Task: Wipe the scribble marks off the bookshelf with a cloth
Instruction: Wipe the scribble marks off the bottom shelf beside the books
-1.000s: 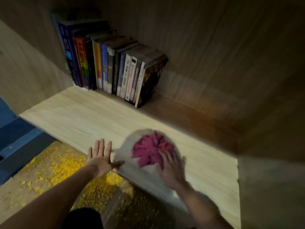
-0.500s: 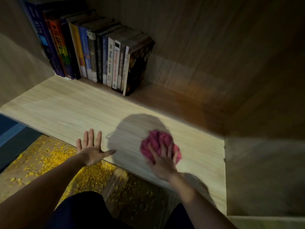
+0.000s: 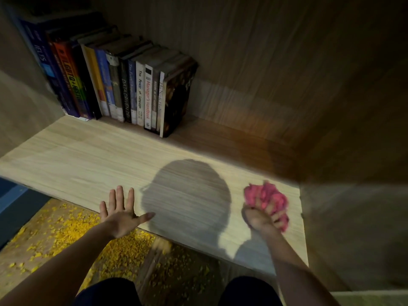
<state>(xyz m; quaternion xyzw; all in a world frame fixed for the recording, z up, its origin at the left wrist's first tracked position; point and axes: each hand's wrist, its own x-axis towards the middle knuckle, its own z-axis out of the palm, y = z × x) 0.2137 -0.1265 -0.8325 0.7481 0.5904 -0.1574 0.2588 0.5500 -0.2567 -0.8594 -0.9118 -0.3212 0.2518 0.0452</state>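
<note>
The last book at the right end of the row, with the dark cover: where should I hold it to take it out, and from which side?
Grip the dark-covered book by its spine and free right cover, coming from the front-right: only that side is open.

Home or study interior: wooden bookshelf (image 3: 88, 155) compartment, row of books (image 3: 123, 89) at upper left, speckled floor (image 3: 55, 235) at lower left.

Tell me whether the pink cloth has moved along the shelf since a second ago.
Yes. The pink cloth has moved right, away from the books, toward the shelf's right side wall.
</note>
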